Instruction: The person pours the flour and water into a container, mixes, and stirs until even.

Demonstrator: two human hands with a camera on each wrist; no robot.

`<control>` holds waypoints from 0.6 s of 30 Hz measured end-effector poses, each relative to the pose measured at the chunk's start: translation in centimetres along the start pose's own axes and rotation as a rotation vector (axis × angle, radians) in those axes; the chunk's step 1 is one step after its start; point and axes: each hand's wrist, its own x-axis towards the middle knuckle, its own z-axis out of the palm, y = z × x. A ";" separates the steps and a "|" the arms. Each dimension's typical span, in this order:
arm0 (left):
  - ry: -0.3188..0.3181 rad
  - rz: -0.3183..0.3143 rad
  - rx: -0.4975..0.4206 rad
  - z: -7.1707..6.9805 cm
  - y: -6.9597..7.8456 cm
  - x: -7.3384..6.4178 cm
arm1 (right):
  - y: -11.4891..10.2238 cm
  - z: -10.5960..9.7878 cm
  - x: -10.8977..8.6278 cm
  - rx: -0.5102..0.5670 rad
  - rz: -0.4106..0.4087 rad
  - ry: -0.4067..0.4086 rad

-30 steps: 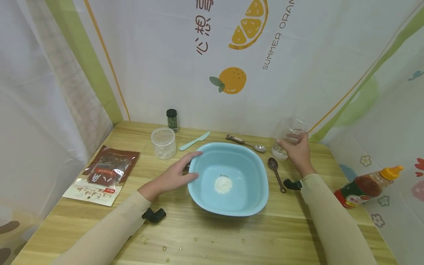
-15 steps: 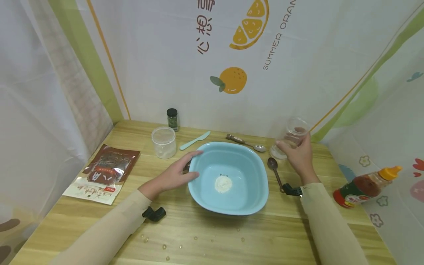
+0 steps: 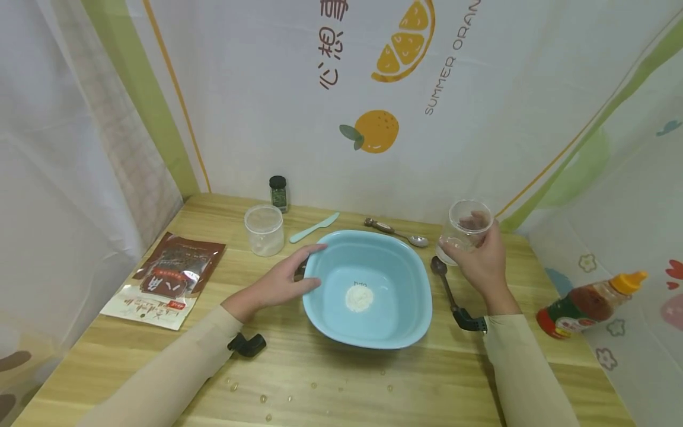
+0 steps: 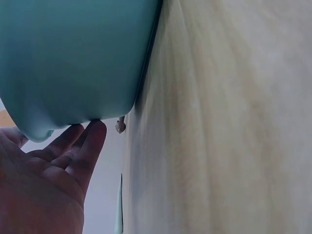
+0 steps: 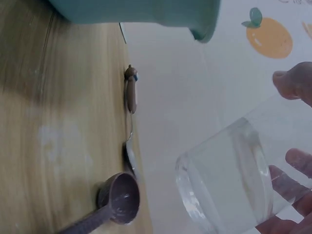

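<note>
My left hand [image 3: 280,287] holds the left rim of a light blue basin [image 3: 368,337]; in the left wrist view its fingertips [image 4: 97,129] touch the basin's outer wall. A small mound of white powder [image 3: 360,298] lies on the basin floor. To the right, my right hand [image 3: 482,261] grips a clear plastic cup [image 3: 465,225], thumb on one side and fingers round the other. Clear liquid shows in the cup [image 5: 219,175] in the right wrist view, where the cup appears off the table. Below it lies a brown measuring spoon [image 3: 440,267].
Behind the basin are a metal spoon [image 3: 397,231] and a mint plastic knife [image 3: 315,228]. A lidded clear jar [image 3: 264,231], a green-filled spice bottle [image 3: 278,194] and a brown packet [image 3: 165,281] stand or lie left. A red sauce bottle [image 3: 587,305] is far right. Drops [image 3: 264,398] dot the front.
My right hand has lifted the cup from the back right of the table and brought it toward me, above the measuring spoon's bowl. The left hand and basin have stayed in place.
</note>
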 end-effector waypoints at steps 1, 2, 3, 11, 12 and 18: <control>-0.001 -0.005 -0.005 0.0 0.0 0.0 | -0.2 0.0 -0.1 -0.015 -0.019 -0.003; -0.003 -0.007 -0.009 0.0 0.0 0.0 | -0.3 0.0 -0.2 -0.028 -0.039 -0.004; -0.004 -0.011 -0.009 0.0 0.0 0.0 | -0.5 -0.1 -0.3 -0.044 -0.054 -0.004; -0.008 -0.005 -0.003 0.1 -0.2 0.0 | -1.3 -0.3 -0.4 -0.188 -0.216 -0.024; -0.008 -0.006 -0.001 0.1 -0.1 0.1 | -1.4 -0.3 -0.3 -0.198 -0.235 -0.029; -0.008 -0.007 0.008 0.0 -0.1 0.1 | -1.7 -0.6 -0.3 -0.260 -0.324 -0.039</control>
